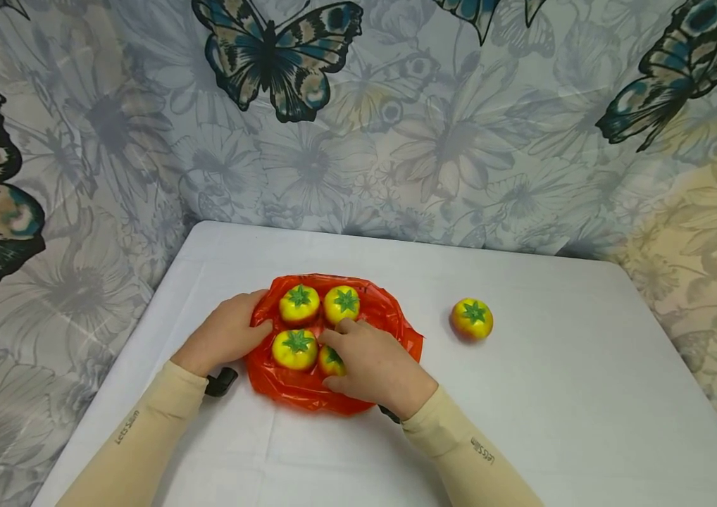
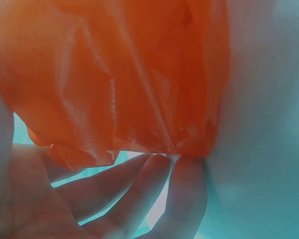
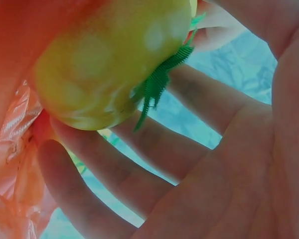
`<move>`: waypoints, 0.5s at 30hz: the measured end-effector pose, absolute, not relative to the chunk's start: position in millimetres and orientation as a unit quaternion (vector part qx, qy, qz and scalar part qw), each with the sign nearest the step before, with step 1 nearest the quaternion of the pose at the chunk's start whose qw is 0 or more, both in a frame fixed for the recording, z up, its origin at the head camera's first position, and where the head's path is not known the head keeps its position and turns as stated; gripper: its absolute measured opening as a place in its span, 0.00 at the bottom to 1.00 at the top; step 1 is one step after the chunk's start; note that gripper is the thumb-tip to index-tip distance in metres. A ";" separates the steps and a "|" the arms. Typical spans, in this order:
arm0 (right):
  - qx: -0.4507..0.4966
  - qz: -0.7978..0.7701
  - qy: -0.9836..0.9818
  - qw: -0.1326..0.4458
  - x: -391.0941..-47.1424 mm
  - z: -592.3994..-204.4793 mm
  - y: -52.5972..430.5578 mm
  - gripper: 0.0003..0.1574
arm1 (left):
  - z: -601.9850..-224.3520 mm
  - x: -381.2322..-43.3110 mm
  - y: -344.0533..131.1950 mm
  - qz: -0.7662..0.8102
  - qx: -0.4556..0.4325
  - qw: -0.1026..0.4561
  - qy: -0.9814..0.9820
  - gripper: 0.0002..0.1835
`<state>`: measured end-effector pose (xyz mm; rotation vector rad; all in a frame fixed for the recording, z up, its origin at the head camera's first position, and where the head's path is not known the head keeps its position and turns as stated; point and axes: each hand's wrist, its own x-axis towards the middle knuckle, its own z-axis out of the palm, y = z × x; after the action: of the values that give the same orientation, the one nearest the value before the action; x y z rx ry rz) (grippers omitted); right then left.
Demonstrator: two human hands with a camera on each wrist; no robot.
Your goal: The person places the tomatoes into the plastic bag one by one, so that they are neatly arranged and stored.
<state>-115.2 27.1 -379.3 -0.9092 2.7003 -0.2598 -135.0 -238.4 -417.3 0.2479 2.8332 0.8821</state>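
Observation:
A red plastic bag (image 1: 390,317), its mouth spread wide, lies on the table with several yellow-red tomatoes inside, each topped by a green star-shaped calyx. My left hand (image 1: 228,331) holds the bag's left rim, thumb over the edge; in the left wrist view its fingers (image 2: 187,194) meet the red plastic (image 2: 139,79) from outside. Inside the bag, my right hand (image 1: 377,362) grips the front right tomato (image 1: 331,360), partly covering it. Seen from the right wrist, the fingers spread round that yellow tomato (image 3: 104,64), beside its green calyx (image 3: 157,82).
Another tomato (image 1: 472,320) sits alone on the white-covered table (image 1: 561,394), right of the bag. Behind and to the left hangs a cloth backdrop (image 1: 396,155) printed with flowers and butterflies. A black wrist device (image 1: 222,382) shows by the left wrist.

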 end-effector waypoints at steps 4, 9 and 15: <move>-0.321 -0.087 0.933 0.135 -114.0 -379.9 26.7 0.35 | -417.2 -135.3 -238.0 0.292 0.083 0.082 0.949 0.34; -0.319 -0.082 0.934 0.137 -112.5 -381.4 25.3 0.34 | -418.9 -136.1 -238.0 0.288 0.084 0.080 0.951 0.34; -0.322 -0.072 0.935 0.133 -110.9 -383.3 23.9 0.34 | -419.2 -135.5 -237.5 0.284 0.085 0.079 0.952 0.34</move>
<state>-110.9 23.9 -383.3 -0.9339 2.7109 -0.2097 -135.5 -237.5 -419.2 0.2541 2.8487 0.8499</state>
